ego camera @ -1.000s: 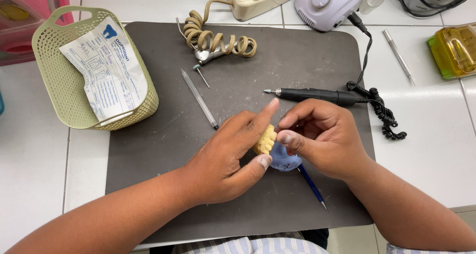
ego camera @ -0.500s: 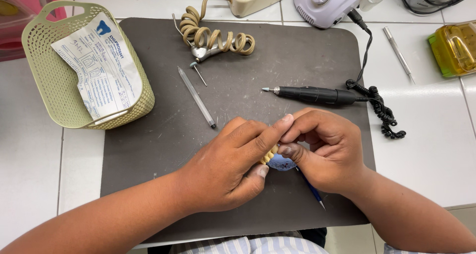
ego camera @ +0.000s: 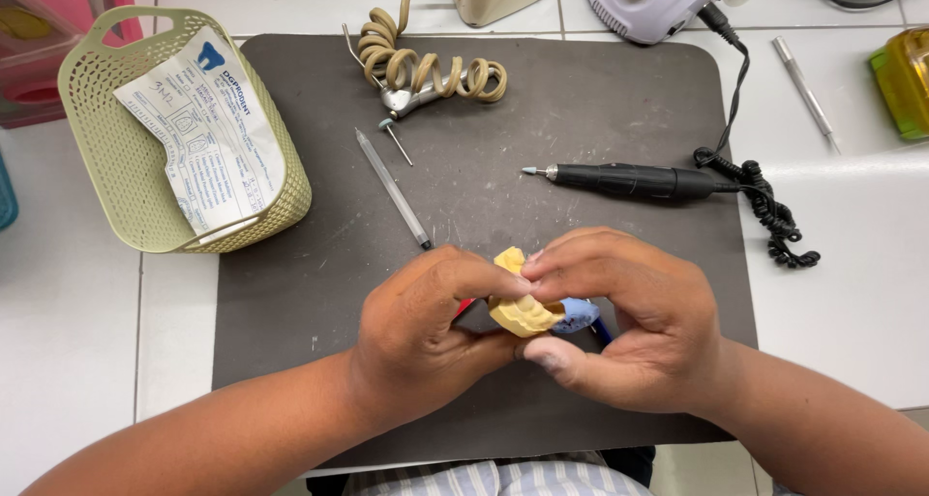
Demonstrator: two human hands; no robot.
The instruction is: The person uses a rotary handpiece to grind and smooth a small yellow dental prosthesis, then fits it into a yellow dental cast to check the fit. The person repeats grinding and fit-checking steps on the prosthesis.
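Both hands meet over the near middle of a dark grey mat [ego camera: 319, 283]. My left hand [ego camera: 416, 336] and my right hand [ego camera: 629, 322] pinch a small yellow dental cast [ego camera: 520, 310] between their fingertips, the thumbs under it. A pale blue piece [ego camera: 578, 313] sticks out of the cast on the right, against my right palm. A bit of red [ego camera: 464, 308] shows under my left fingers. A blue pen-like tool [ego camera: 601, 330] lies on the mat under my right hand, mostly hidden.
A black rotary handpiece [ego camera: 629, 180] with coiled cord lies on the mat right of centre. A thin grey probe [ego camera: 392, 188], a small bur [ego camera: 394, 139] and a beige coiled-cord tool [ego camera: 426, 75] lie farther back. A green basket [ego camera: 116, 157] holding a paper form stands left. A yellow box [ego camera: 905, 80] sits far right.
The view has closed in on the hands. My fingers have shifted on the cast, so more of its yellow top shows between the fingertips.
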